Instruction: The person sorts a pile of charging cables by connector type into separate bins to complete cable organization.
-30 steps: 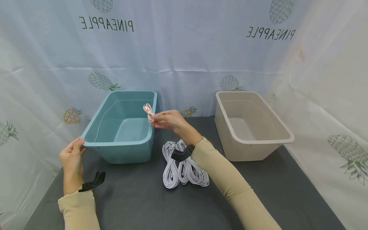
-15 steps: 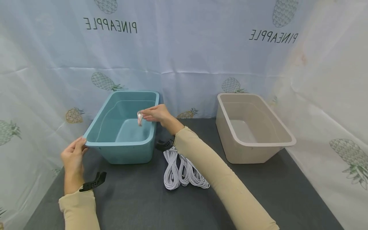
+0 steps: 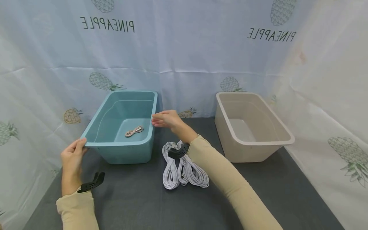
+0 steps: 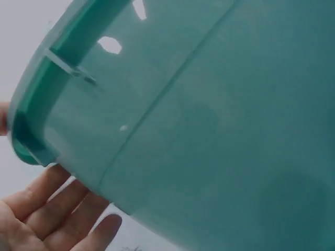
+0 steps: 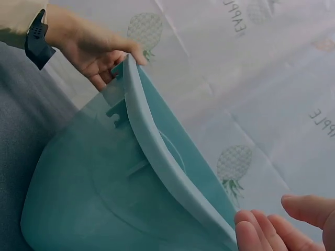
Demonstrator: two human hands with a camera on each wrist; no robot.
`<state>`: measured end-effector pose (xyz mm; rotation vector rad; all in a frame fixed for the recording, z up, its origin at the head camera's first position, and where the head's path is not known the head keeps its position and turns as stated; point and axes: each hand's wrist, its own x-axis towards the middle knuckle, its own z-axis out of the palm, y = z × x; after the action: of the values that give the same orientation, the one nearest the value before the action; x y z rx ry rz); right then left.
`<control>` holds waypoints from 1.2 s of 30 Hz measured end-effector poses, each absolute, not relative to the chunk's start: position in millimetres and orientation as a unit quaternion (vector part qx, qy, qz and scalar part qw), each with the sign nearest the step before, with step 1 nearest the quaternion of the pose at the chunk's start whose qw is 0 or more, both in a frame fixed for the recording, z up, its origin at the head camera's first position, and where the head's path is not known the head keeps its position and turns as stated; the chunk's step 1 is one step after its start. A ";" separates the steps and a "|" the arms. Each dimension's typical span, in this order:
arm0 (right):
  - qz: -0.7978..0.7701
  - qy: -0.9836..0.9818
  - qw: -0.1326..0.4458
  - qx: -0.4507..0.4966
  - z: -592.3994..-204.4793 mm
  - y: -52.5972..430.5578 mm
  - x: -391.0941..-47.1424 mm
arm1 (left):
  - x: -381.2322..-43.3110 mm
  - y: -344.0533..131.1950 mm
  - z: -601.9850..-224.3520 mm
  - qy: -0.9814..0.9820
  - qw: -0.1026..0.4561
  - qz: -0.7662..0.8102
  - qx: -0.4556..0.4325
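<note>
A blue-green plastic bin (image 3: pixel 119 144) stands on the left. Its front left corner is held by my left hand (image 3: pixel 72 156), thumb over the rim and fingers below it; the left wrist view shows these fingers (image 4: pixel 68 209) against the bin's outer wall. On the bin's floor lies a bundled pale pink cable (image 3: pixel 134 131). My right hand (image 3: pixel 168 120) is at the bin's right rim with nothing in it. In the right wrist view its thumb and fingers (image 5: pixel 261 230) are apart. Whether it touches the rim, I cannot tell.
Coiled white cables (image 3: pixel 187 171) lie on the dark tabletop (image 3: pixel 135 198) between the bins, partly under my right wrist. A beige bin (image 3: pixel 238 150) stands at the right. Behind everything hangs a white curtain (image 3: pixel 184 48) printed with pineapples.
My right hand has carried the pink cable over the blue-green bin, let it go inside, and moved back to the right rim. The left hand keeps its hold on the corner.
</note>
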<state>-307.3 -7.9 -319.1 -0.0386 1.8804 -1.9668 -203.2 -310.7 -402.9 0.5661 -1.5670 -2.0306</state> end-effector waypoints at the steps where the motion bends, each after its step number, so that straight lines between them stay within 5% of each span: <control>1: -0.704 0.679 0.207 -0.017 -319.4 -4.1 -305.4 | -203.4 -311.1 -403.5 -0.580 0.254 -0.746 0.207; 36: -0.660 0.721 0.203 0.046 -375.0 95.5 -250.0 | -207.5 -301.4 -409.8 -0.604 0.307 -0.703 0.215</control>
<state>-250.0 95.5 -375.0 0.1275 2.0131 -1.8425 -207.5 -301.4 -409.8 0.5687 -1.5966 -1.8604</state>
